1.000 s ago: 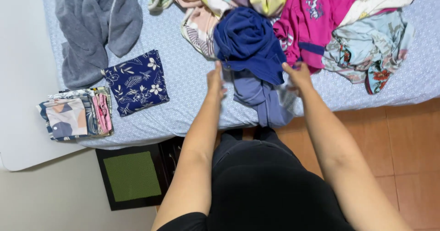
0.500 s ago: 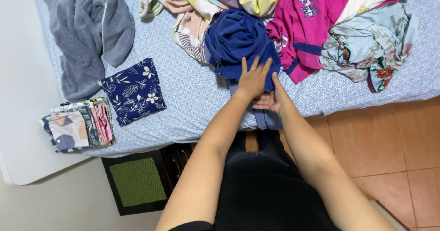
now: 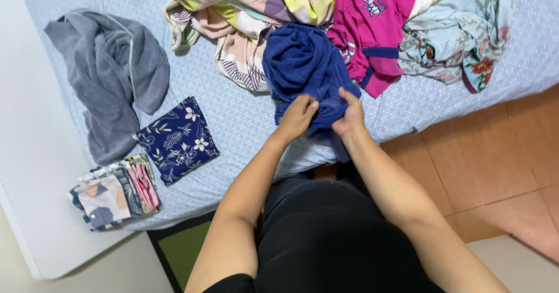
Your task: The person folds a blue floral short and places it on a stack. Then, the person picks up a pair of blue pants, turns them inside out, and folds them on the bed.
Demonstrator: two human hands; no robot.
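Note:
A crumpled dark blue garment (image 3: pixel 303 60) lies on the bed (image 3: pixel 244 118), its lower end hanging toward the bed's edge. My left hand (image 3: pixel 299 116) and my right hand (image 3: pixel 348 114) are close together, both pinching the blue garment's lower part with closed fingers. Behind it lies a heap of clothes: a pastel patterned cloth (image 3: pixel 250 8), a magenta top (image 3: pixel 384 25) and a pale floral garment (image 3: pixel 460 37).
A grey garment (image 3: pixel 110 72) lies spread at the left. A folded navy floral cloth (image 3: pixel 177 139) and a stack of folded clothes (image 3: pixel 113 191) sit near the bed's front left edge. A green mat (image 3: pixel 180 249) and orange floor tiles (image 3: pixel 495 171) are below.
Both hands moved together onto the blue garment and now grip its lower part; a second ago they were apart at its hanging end. The camera view shifted.

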